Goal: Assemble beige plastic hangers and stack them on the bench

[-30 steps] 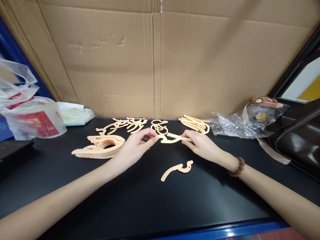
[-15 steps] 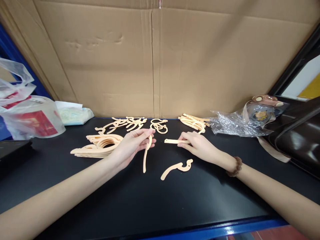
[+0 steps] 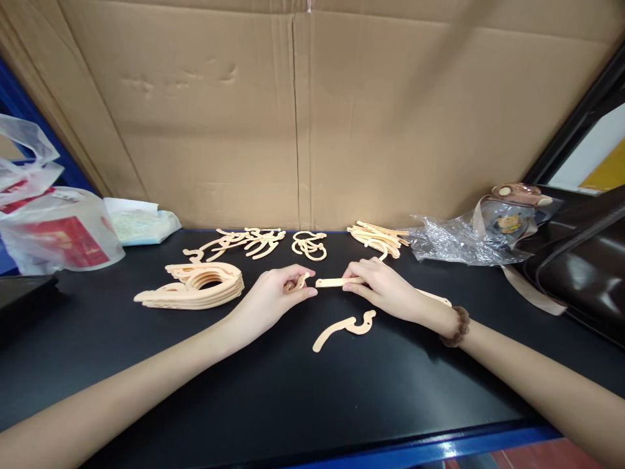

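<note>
My left hand [image 3: 276,296] is closed round a curved light wooden piece [image 3: 299,283], of which only the hooked end shows past the fingers. My right hand [image 3: 383,286] pinches a long flat wooden strip [image 3: 332,282]; its far end sticks out behind the wrist. The two pieces nearly meet between the hands, just above the black table [image 3: 273,384]. A loose curved hook piece [image 3: 344,327] lies on the table in front of the hands.
A stack of curved wooden cutouts [image 3: 198,288] lies left of the hands. Smaller wooden pieces [image 3: 244,241], loops [image 3: 308,245] and strips [image 3: 378,238] line the back edge by the cardboard wall [image 3: 303,117]. Plastic bags [image 3: 51,231] sit left; crinkled plastic [image 3: 452,244] and a dark bag [image 3: 581,267] right.
The left hand turned its curved piece from hanging down to tucked in the palm, hooked end toward the strip. The right hand drew its strip a little toward me. Both hands sank lower.
</note>
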`<state>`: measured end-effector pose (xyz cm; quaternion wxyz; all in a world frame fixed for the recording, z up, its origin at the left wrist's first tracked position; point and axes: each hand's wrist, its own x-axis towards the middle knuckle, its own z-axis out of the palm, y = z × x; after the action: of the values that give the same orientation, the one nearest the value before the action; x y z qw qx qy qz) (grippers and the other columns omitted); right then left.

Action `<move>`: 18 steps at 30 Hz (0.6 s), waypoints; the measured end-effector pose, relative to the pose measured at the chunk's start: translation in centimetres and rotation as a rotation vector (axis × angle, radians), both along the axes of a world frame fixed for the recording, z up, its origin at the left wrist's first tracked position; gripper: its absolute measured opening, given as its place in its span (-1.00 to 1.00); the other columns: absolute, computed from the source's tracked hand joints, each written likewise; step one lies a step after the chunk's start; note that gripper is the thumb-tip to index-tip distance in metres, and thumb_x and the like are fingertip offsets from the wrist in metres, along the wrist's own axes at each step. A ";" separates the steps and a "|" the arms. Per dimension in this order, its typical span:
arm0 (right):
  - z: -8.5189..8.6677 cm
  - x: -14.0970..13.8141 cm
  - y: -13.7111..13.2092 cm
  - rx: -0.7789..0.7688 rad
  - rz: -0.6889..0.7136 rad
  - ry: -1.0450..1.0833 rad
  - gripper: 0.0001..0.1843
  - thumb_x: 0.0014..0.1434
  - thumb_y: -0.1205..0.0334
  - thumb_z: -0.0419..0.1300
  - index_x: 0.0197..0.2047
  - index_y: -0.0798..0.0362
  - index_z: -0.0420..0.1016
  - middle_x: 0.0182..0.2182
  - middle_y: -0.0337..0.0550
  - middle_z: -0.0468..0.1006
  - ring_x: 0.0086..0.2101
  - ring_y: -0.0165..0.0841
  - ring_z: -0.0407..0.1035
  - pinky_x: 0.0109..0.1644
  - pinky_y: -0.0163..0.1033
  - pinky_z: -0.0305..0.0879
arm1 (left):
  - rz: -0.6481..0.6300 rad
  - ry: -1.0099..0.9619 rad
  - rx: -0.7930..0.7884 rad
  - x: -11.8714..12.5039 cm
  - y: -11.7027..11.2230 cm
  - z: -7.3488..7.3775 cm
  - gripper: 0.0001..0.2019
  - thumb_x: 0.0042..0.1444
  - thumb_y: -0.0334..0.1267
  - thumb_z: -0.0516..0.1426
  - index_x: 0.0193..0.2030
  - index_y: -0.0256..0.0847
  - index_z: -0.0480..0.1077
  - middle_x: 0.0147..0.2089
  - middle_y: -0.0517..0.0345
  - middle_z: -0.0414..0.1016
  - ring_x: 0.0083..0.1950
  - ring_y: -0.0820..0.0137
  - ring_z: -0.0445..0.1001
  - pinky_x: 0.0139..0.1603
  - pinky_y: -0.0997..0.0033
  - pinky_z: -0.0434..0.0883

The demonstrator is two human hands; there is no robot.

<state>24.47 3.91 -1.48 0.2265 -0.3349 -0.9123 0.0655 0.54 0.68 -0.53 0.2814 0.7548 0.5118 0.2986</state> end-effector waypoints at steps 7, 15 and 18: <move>0.0 0.0 0.0 -0.014 0.001 0.003 -0.83 0.34 0.17 0.05 -0.27 0.04 0.34 -0.35 -0.22 0.46 -0.31 -0.34 0.31 -0.18 -0.26 0.10 | -0.059 0.059 0.047 0.3 -0.2 -0.4 -0.70 0.27 -0.10 -0.08 -0.10 -0.15 0.40 -0.36 0.23 0.42 -0.34 0.40 0.36 -0.31 0.46 0.22; -0.3 -0.3 -0.2 -0.060 0.025 0.027 -0.85 0.33 0.19 0.08 -0.29 0.04 0.32 -0.37 -0.28 0.45 -0.32 -0.37 0.29 -0.19 -0.26 0.10 | 0.081 0.228 0.090 0.9 -0.5 -0.3 -0.68 0.23 -0.02 -0.04 -0.46 -0.16 0.22 -0.56 0.32 0.25 -0.52 0.45 0.23 -0.48 0.47 0.11; -0.3 -0.4 -0.3 -0.082 0.037 0.052 -0.86 0.33 0.19 0.09 -0.28 0.04 0.31 -0.38 -0.28 0.43 -0.33 -0.38 0.28 -0.18 -0.27 0.11 | 0.084 0.334 0.095 1.1 -0.6 -0.3 -0.61 0.13 0.03 0.06 -0.55 -0.18 0.10 -0.60 0.33 0.21 -0.55 0.47 0.20 -0.51 0.47 0.08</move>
<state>24.05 3.57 -1.79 0.2348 -0.3252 -0.9087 0.1158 1.63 0.13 -0.85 0.1437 0.7843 0.5679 0.2043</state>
